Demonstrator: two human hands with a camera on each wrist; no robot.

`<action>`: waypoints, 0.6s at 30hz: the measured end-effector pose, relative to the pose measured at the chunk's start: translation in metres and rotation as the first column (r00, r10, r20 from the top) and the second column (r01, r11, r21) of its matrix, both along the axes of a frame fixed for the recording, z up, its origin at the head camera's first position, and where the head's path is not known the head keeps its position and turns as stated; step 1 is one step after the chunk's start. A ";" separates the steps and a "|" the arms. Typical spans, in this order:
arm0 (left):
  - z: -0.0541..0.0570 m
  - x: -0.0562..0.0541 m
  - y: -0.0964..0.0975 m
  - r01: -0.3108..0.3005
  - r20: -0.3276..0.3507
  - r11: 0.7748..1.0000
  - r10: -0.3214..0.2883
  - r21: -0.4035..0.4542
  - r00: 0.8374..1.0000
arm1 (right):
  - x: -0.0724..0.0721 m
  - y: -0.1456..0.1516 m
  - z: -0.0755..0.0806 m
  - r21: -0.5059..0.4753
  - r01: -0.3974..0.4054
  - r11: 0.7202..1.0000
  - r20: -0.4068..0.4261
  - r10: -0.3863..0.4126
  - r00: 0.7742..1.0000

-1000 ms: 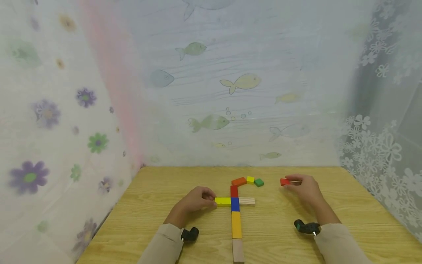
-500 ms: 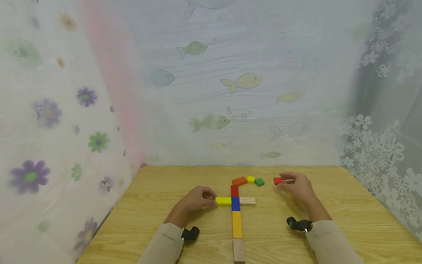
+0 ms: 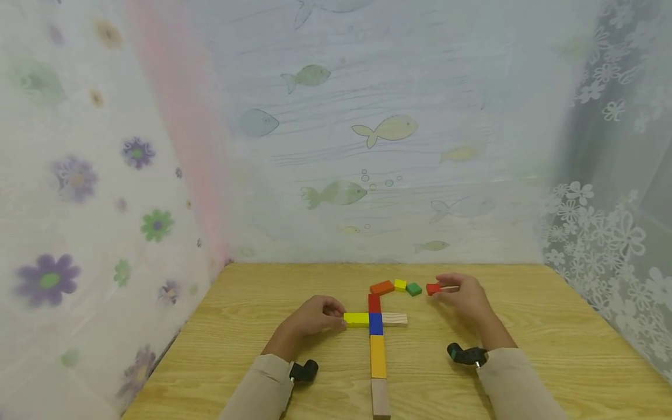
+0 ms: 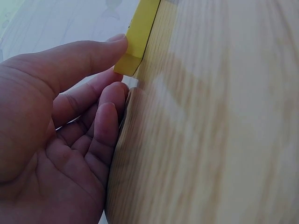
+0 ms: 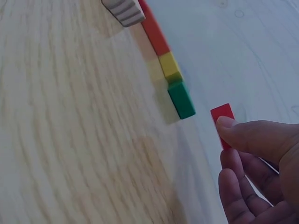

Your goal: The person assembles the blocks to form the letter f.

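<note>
My left hand [image 3: 314, 319] pinches the outer end of a long yellow block [image 3: 357, 319], thumb on one side and a finger behind, as the left wrist view shows. That yellow block meets a blue block [image 3: 375, 324]. My right hand [image 3: 462, 294] holds a small red block [image 3: 433, 289] between thumb and fingers. In the right wrist view the held red block [image 5: 222, 116] is a short gap away from a green block [image 5: 181, 100]. Beyond the green one, a small yellow block [image 3: 400, 286] and an orange block [image 3: 382, 287] continue the curved row.
A red block [image 3: 374, 303] stands above the blue one, a striped wooden block [image 3: 395, 319] to its right. Below run an orange-yellow block [image 3: 378, 357] and a plain wooden block [image 3: 380, 398]. A patterned curtain [image 3: 388, 221] hangs behind the wooden table [image 3: 262, 280].
My right hand has moved left with the red block, bringing it closer to the green block. My left hand and the other blocks have stayed in place.
</note>
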State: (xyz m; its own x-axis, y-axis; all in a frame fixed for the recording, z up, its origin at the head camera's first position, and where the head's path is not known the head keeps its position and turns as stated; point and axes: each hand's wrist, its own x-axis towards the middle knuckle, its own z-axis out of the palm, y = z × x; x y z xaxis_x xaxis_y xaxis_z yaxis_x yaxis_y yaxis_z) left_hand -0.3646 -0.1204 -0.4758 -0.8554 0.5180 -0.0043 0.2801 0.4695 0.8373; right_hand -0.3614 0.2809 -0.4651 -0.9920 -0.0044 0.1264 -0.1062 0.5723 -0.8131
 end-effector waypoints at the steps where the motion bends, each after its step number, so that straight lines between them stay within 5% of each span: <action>1: 0.000 0.000 0.000 0.000 0.001 1.000 0.000 0.002 1.000 | 0.000 -0.001 0.000 -0.005 0.000 1.000 0.008 0.000 1.000; 18: 0.000 -0.001 0.001 0.002 0.001 1.000 -0.002 -0.005 1.000 | 0.001 -0.010 -0.009 -0.039 -0.008 0.999 0.042 0.009 0.999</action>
